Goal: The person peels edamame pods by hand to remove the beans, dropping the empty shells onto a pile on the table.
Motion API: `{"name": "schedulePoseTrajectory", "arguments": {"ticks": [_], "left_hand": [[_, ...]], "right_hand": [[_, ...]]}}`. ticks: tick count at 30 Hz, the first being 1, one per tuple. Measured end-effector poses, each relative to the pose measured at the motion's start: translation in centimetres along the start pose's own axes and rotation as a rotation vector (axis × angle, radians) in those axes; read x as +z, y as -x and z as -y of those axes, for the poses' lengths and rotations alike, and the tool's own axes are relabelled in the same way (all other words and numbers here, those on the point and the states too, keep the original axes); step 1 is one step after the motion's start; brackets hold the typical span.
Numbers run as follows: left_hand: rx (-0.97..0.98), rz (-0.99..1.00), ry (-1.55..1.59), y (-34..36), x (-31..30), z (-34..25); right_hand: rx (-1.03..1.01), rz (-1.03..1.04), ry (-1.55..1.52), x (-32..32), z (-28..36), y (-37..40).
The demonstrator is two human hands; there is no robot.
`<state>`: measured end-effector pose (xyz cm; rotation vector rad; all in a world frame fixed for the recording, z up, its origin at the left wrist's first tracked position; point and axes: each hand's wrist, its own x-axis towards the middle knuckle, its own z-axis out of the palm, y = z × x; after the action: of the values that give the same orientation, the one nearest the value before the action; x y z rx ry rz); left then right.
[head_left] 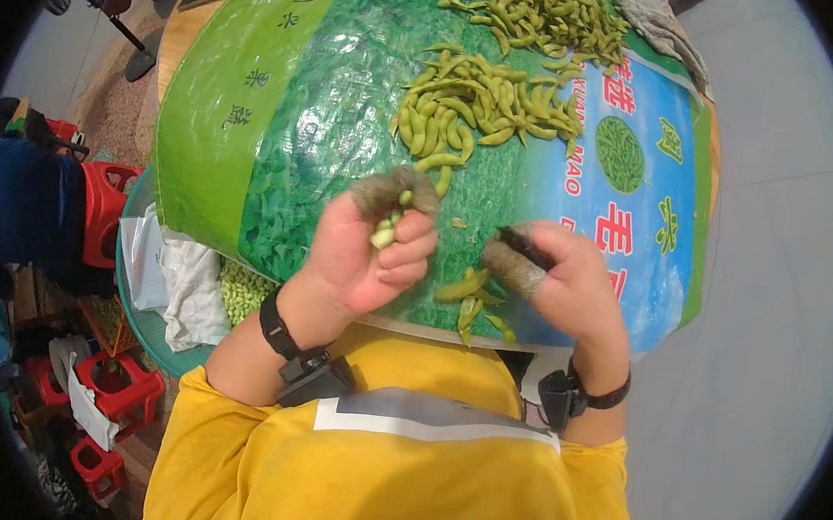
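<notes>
Left hand (369, 257): palm side up, grip curled closed around a few loose green beans (384, 237), held above the printed sheet (341, 84) on the tabletop (174, 37). Good holding there called for cupped fingers and light pressure; a loose curl risked spilling beans, a hard one bruising them. Right hand (577, 284): fingers bent in, wrapped thumb close to them; whether its grip held a pod could not be told. A few pods (469, 290) lay just beside it, the larger heap (455, 105) farther out. Keeping both hands low and near each other seemed soundest.
</notes>
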<state>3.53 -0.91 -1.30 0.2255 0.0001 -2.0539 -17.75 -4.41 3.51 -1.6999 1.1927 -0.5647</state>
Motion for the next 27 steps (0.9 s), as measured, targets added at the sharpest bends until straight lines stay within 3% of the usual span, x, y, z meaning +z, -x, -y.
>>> {"name": "schedulePoseTrajectory", "arguments": {"ticks": [1, 3, 5, 11, 14, 18, 20, 27], "left_hand": [[0.0, -0.002, 0.0, 0.2, 0.1, -0.2], [0.018, 0.026, 0.01, 0.5, 0.3, -0.6], [0.011, 0.05, 0.008, 0.6, 0.4, -0.7], [0.069, -0.184, -0.197, 1.1, 0.6, -0.3], [0.079, -0.409, -0.484, 1.1, 1.4, 0.2], [0.108, -0.426, -0.575, 0.1, 1.4, 1.7], [0.114, -0.439, -0.563, -0.1, 1.5, 2.0], [0.19, -0.491, -0.694, 0.2, 1.7, 2.4]], "right_hand": [[-0.222, 0.032, 0.275, 0.1, 0.1, -0.4], [-0.198, -0.007, 0.322, 0.9, 0.7, -1.8], [-0.465, -0.226, 0.424, 2.1, 0.3, -3.7], [-0.421, -0.282, 0.546, 3.7, -0.7, -6.3], [-0.321, -0.278, 0.511, 3.3, -0.7, -4.7], [-0.243, -0.29, 0.39, 3.4, -0.4, -2.8], [-0.348, -0.345, 0.486, 3.5, -1.8, -3.2], [-0.34, -0.337, 0.619, 4.0, -2.1, -4.2]]}}
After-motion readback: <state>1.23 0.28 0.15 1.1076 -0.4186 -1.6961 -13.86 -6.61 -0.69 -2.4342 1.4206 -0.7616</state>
